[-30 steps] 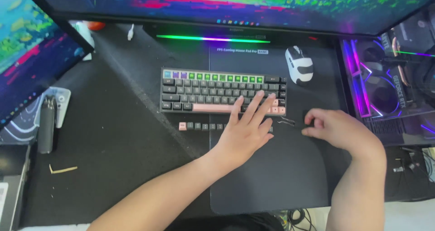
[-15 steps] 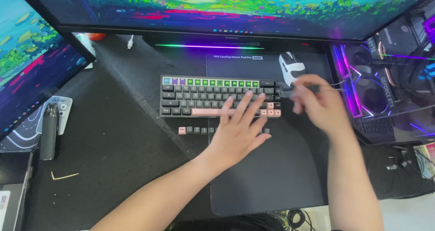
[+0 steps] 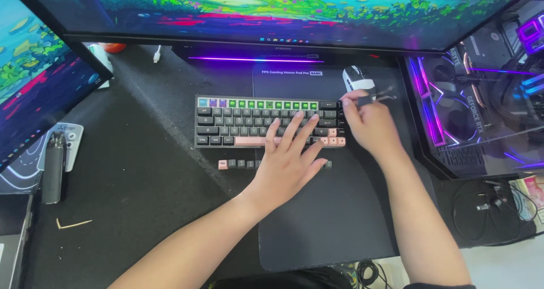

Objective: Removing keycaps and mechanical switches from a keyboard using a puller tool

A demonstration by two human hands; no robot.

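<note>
Nearest the camera, the dark mouse pad (image 3: 334, 221) is being crossed by both forearms, and it is lying on the black table (image 3: 141, 198). Just beyond its near half, a short row of loose keycaps (image 3: 241, 164) is being left lined up on the table in front of the keyboard (image 3: 266, 122): one pink cap and several dark ones, partly hidden under the left hand (image 3: 289, 161). These caps are judged to be already pulled off.

The left hand is being laid flat on the lower right part of the keyboard, its fingers (image 3: 294, 127) spread across the keys, so the board is being held steady rather than gripped. Most of the caps are seen to be in place on the board, so a large share of the work is judged to be left.

Further back, the right hand (image 3: 368, 127) is being held at the top right corner of the keyboard, its fingers pressed together around a small wire tool (image 3: 377, 95), seemingly a keycap puller. Whether a cap is caught in it cannot be told.

Behind it, a white mouse (image 3: 357, 76) is resting on the pad, beneath the monitor (image 3: 283, 11).
</note>
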